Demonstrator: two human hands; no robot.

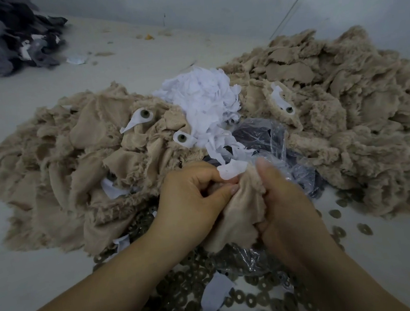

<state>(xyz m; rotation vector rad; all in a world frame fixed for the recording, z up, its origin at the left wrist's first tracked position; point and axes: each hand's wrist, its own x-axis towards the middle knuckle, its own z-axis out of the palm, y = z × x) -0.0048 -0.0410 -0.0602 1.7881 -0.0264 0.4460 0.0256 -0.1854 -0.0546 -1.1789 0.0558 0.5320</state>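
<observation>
Both hands work low in the middle, close together, over a bed of washers point(259, 298). The left hand point(192, 195) has its fingers curled, thumb and forefinger pinching the top edge of a plush piece point(245, 208) where a white patch point(232, 170) lies on it. The right hand point(283, 198) grips the same piece from the other side, fingers folded into the cloth and thumb raised; the thumb is blurred, so whether it touches the patch I cannot tell. The piece hangs between the hands, its frayed lower edge just above the washers. A left pile point(65, 166) of plush, some pieces bearing eyes point(146, 113), crowds in just beside the left hand. A right pile point(342, 110) stands a little farther off, with a clear bag point(271, 135) between it and the right thumb. White scraps point(207, 98) are heaped between the piles, just beyond the hands. The worktop point(36, 266) lies bare at the front left and in a broad strip behind the piles up to the wall point(236, 5); at the front right only a few stray washers dot it. A dark heap point(1, 41) fills the far left corner, well apart.
</observation>
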